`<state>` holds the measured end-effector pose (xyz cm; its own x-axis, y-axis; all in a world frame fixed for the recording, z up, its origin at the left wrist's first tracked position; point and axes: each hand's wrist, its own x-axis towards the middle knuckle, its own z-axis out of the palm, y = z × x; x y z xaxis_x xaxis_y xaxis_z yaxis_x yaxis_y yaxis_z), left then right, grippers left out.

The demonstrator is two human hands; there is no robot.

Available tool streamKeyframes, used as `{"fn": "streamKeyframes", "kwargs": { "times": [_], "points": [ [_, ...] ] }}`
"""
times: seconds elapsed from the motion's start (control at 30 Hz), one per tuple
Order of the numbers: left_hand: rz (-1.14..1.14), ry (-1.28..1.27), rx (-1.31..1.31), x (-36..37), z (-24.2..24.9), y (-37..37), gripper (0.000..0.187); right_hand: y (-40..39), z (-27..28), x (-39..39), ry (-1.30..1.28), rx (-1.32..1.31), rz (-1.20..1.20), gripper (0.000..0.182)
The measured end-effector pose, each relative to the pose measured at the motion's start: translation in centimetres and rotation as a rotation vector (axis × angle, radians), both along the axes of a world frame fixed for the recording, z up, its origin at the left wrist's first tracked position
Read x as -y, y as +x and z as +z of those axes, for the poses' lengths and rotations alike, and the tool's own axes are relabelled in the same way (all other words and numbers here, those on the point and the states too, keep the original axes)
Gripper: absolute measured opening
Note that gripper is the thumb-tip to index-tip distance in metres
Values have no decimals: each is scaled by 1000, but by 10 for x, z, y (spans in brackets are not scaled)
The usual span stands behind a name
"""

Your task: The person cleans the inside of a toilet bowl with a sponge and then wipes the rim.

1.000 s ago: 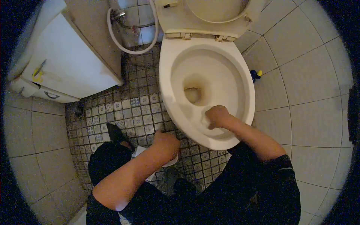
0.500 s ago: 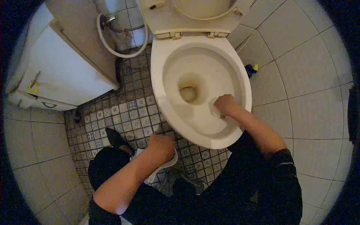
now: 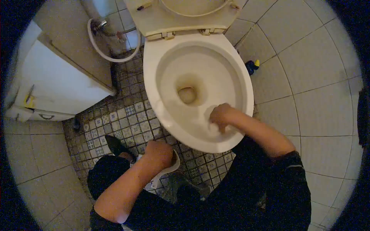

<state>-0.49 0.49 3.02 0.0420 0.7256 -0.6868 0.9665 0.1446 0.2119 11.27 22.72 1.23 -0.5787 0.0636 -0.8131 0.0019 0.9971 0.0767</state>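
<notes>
My right hand [image 3: 222, 116] reaches down inside the toilet bowl [image 3: 151, 73], close to its front inner wall. Its fingers are bent downward and drawn together, with something pale at the fingertips that I cannot make out. Brown staining surrounds the drain [image 3: 187, 95] behind the hand. Low in front of the toilet, my left hand [image 3: 160, 154] is closed at a white object with a curved edge [image 3: 175, 161]. The hand hides most of that object, which hangs between my knees above the tiled floor.
Raised at the back are the toilet seat and lid [image 3: 179, 21]. A white hose [image 3: 115, 60] loops by the wall. A white cabinet [image 3: 65, 77] stands at left, and a dark bottle with a yellow cap [image 3: 251, 67] is right of the bowl. Patterned tiles [image 3: 133, 123] cover the floor.
The view has shifted slightly. My right hand has moved a little left within the bowl, its fingers now pointing further down. My left hand stays closed at the white object.
</notes>
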Motion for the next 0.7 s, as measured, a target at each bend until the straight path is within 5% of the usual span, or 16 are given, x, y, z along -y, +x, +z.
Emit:
{"fn": "streamKeyframes", "kwargs": {
  "times": [0.17, 0.23, 0.3, 0.37, 0.43, 0.57, 0.7],
  "points": [
    [17, 33, -16, 0, -2, -1, 18, -7, -6, 1, 196, 96, -28, 42],
    [-11, 41, -25, 1, -2, -1, 16, -12, 9, 24, -96, 27, 96, 38],
    [-3, 48, -35, 3, -6, 2, 16, -4, -5, 2, -103, 45, 7, 36],
    [11, 62, -50, 3, -6, 1, 15, -1, -10, -19, 167, 130, -41, 38],
    [-10, 81, -25, 3, -2, -1, 15, -2, -7, -6, 173, 94, -1, 39],
    [-15, 15, -3, 2, -6, -2, 15, -12, 7, 21, -72, 129, 98, 31],
    [20, -12, -13, 1, -4, -1, 16, 8, -8, -7, 162, -58, 101, 35]
  ]
}}
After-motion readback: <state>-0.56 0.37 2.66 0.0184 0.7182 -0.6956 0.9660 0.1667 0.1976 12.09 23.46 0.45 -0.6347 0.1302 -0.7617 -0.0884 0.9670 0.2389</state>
